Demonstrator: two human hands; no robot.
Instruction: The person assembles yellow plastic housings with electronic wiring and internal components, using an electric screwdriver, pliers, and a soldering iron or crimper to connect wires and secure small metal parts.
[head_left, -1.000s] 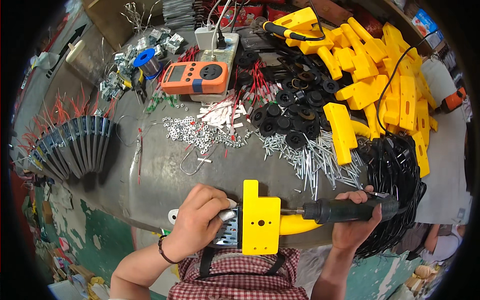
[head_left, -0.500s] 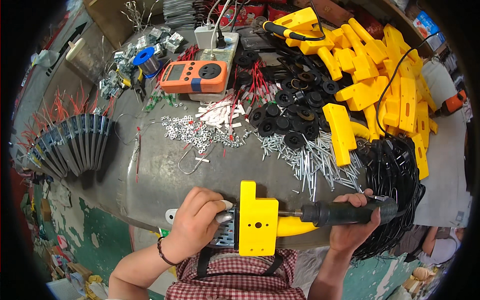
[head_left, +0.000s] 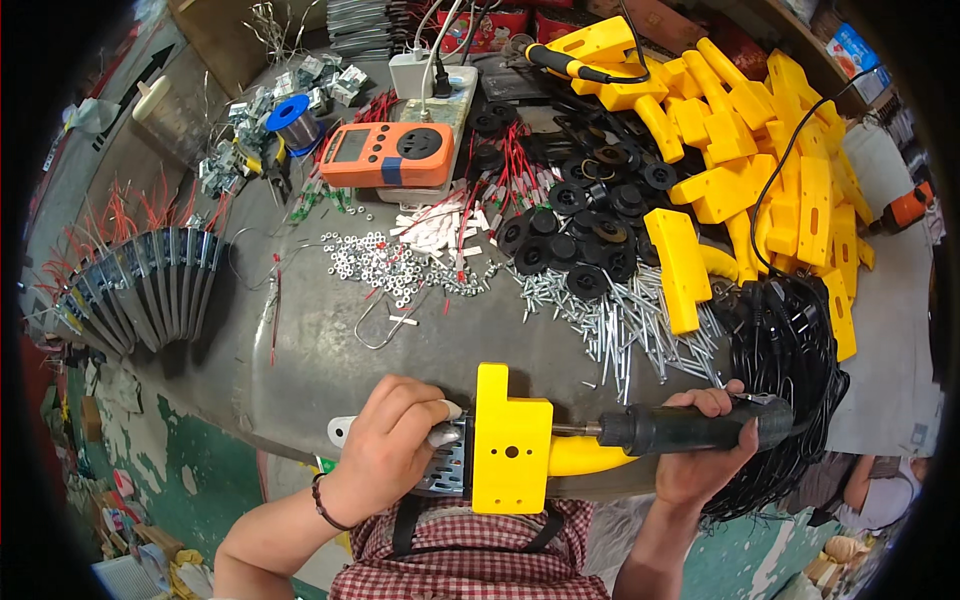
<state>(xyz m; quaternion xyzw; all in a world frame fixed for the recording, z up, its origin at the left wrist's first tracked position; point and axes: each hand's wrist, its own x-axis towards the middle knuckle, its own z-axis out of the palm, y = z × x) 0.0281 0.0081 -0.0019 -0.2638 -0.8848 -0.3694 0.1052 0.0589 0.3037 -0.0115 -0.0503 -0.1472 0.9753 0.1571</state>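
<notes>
A yellow plastic housing (head_left: 511, 455) with a curved handle (head_left: 585, 454) lies across the near table edge, in front of my body. On its left side sits a perforated metal plate (head_left: 447, 470). My left hand (head_left: 392, 430) is closed on this metal part, its fingertips wearing whitish covers. My right hand (head_left: 712, 440) is wrapped round a dark electric screwdriver (head_left: 670, 428), held level. The screwdriver's shaft (head_left: 575, 428) points left and meets the housing's right side; its tip is hidden. A pale metal end with a hole (head_left: 340, 431) sticks out left of my left hand.
Screws (head_left: 640, 330), black round knobs (head_left: 600, 225) and yellow housings (head_left: 730, 130) are heaped at the right, by black cables (head_left: 790, 370). White nuts (head_left: 385, 268) lie mid-table. An orange meter (head_left: 388, 155) stands behind them. Wired metal plates (head_left: 150, 280) stand fanned at left.
The yellow housing has shifted slightly left, and the screwdriver has moved with it. Both hands keep their grips.
</notes>
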